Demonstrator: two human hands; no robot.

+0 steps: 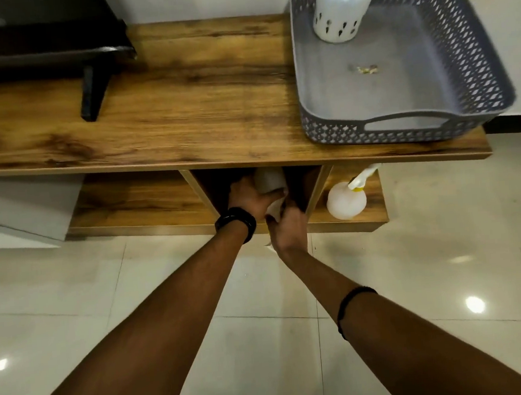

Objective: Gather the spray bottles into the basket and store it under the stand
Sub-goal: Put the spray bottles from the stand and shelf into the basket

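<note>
— How many bottles are seen around the stand?

— Three are counted. One is stood in the grey basket on the stand's top, at its right end. One is laid on the lower shelf, right of the middle cubby. One is held inside that cubby.

— And the hands?

— Two. The left hand is wrapped around the cubby bottle; the right hand is closed on its lower end.

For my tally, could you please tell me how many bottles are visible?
3: one bottle in the basket, one on the lower shelf, one held in the cubby. Others may be hidden.
</note>
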